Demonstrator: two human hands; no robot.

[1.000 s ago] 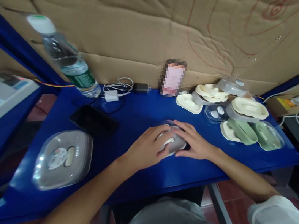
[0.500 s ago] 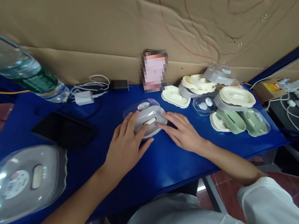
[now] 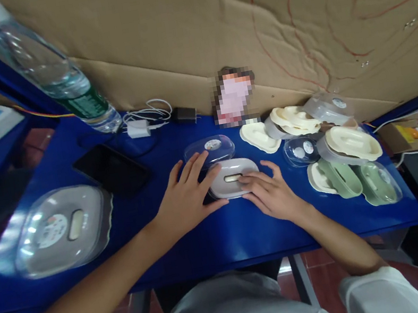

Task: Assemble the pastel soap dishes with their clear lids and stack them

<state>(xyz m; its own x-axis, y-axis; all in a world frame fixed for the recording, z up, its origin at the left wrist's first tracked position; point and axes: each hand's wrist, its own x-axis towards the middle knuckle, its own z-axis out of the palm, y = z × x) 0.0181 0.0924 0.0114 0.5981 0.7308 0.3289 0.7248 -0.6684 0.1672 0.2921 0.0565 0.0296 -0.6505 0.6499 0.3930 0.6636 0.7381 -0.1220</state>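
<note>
Left hand (image 3: 184, 201) and right hand (image 3: 275, 190), grip unclenched, touch the box (image 3: 226, 189), likely light, stiff, best held by its ends

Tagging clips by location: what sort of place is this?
Probably a workshop or light assembly bench, though little of the wider room shows. Signs: a blue table with metal legs, cardboard lining its back, and loose plastic containers grouped on top.
</note>
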